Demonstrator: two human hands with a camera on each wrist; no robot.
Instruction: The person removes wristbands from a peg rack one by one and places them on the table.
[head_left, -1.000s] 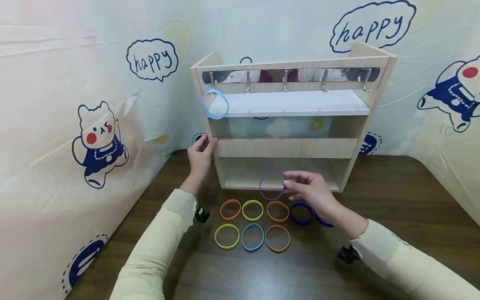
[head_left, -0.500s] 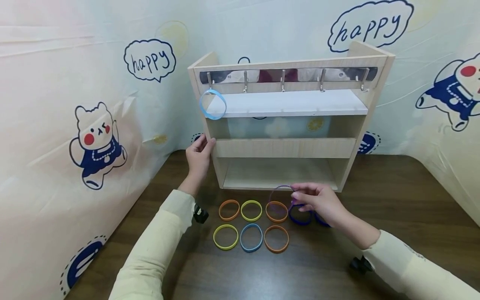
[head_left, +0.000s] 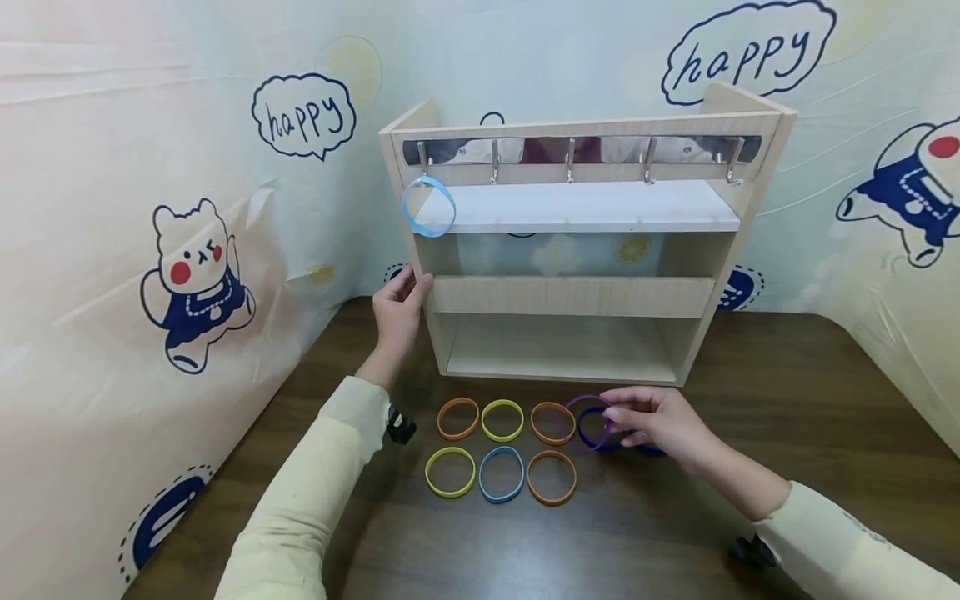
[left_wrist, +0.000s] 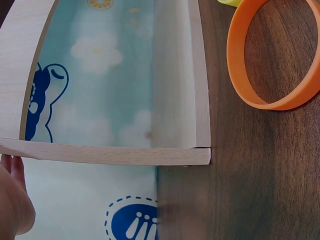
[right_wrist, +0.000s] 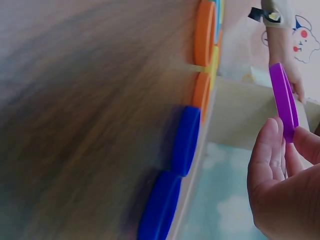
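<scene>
A purple silicone wristband (right_wrist: 283, 100) is pinched between the thumb and fingers of my right hand (head_left: 667, 425). It is raised over the table and overlaps a dark blue wristband (right_wrist: 186, 142) in the head view. Another dark blue wristband (right_wrist: 160, 207) lies beside that one, mostly hidden behind my right hand in the head view. My left hand (head_left: 396, 317) holds the left side panel of the wooden shelf (head_left: 573, 296), thumb at its front edge and fingers along the outside. A light blue wristband (head_left: 453, 212) hangs from the leftmost metal hook (head_left: 422, 157).
On the table (head_left: 450, 550), in front of the shelf, lie orange wristbands (head_left: 457, 438), yellow wristbands (head_left: 450, 496) and a blue wristband (head_left: 502, 500) in two rows. Several more hooks (head_left: 570, 162) line the shelf's top rail. A printed cloth (head_left: 180, 133) stands behind.
My right hand has moved down and to the right with the purple wristband, from in front of the shelf's lower opening to over the dark blue wristbands. My left hand has stayed on the shelf.
</scene>
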